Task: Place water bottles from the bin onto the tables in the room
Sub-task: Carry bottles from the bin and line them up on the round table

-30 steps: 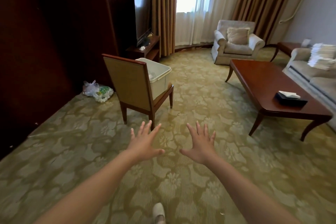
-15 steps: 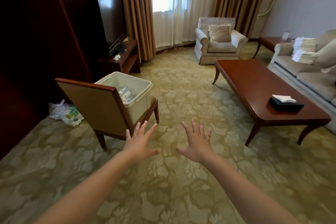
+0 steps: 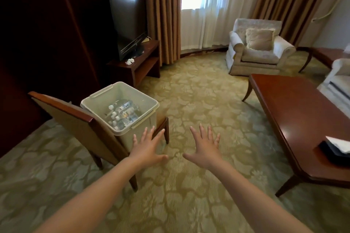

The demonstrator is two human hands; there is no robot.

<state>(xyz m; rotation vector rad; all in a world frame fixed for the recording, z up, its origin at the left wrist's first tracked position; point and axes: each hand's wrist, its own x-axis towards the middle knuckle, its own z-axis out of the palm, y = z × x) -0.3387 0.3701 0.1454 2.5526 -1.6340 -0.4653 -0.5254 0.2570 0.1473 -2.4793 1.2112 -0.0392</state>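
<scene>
Left hand point(image 3: 146, 149): flat, palm down, fingers spread wide, holding nothing. Right hand point(image 3: 205, 149): the same, just beside it. Both reach forward over the carpet point(image 3: 198, 100). The left fingertips overlap the near wall of the bin point(image 3: 141, 135) in view; contact cannot be confirmed.

Bin: pale plastic, open-topped, standing on the seat of a wooden chair point(image 3: 75, 121). The water bottles point(image 3: 123, 115) lie heaped at its bottom, with clear bodies and white caps.

Handling (judgement): small filled bottles, fairly light, with thin walls that give under a squeeze. Smooth, perhaps slick, not fragile. Best hold is round the body, or at the neck under the cap, taking the topmost one first. The bin is deep, so reach in from above.

Around: the coffee table point(image 3: 295, 115) stands to the right, well apart from the bin, with a dark tissue box point(image 3: 335, 150) at its near end. A side table point(image 3: 328, 55) sits far right beyond the armchair point(image 3: 259, 53). The TV point(image 3: 128, 21) stands on a low stand point(image 3: 145, 58) behind the bin.

Obstruction: the chair back blocks reaching in from the left.
</scene>
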